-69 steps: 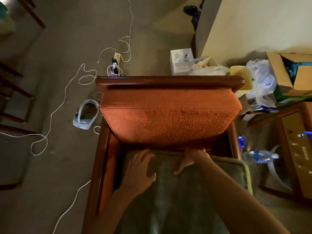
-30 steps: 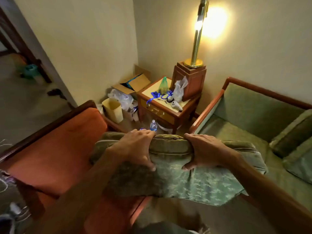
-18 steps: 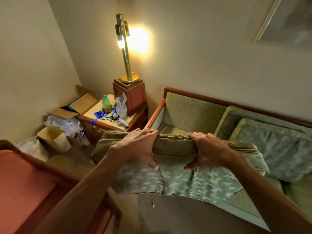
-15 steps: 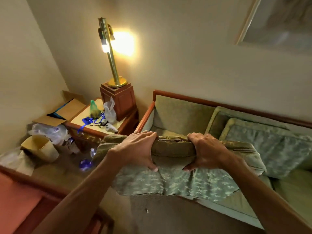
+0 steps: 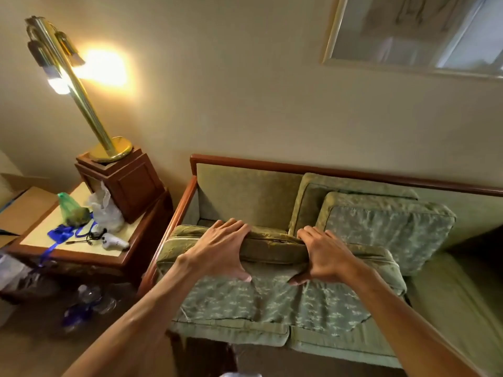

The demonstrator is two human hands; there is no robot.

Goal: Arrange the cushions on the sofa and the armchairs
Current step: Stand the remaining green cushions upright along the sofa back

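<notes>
A large green patterned cushion point(image 5: 272, 303) hangs from both my hands over the left end of the green sofa point(image 5: 245, 191). My left hand point(image 5: 220, 251) grips its thick top edge, fingers over the far side and thumb underneath. My right hand point(image 5: 324, 254) grips the same edge a little to the right. Two more green cushions lean against the sofa's backrest: a patterned one point(image 5: 386, 227) in front and a plain one point(image 5: 321, 191) behind it. The sofa's left backrest section is bare.
A wooden side table point(image 5: 81, 254) stands left of the sofa with a brass lamp point(image 5: 81, 99) on a wooden box, plastic bags, a blue lanyard and a white controller. Bottles lie on the floor under it. A cardboard box point(image 5: 24, 205) sits far left. A framed picture point(image 5: 413, 34) hangs above.
I have lifted the green cushion off the orange armchair and carried it right to the sofa. It now hangs over the sofa's left seat, both hands still gripping its top edge.
</notes>
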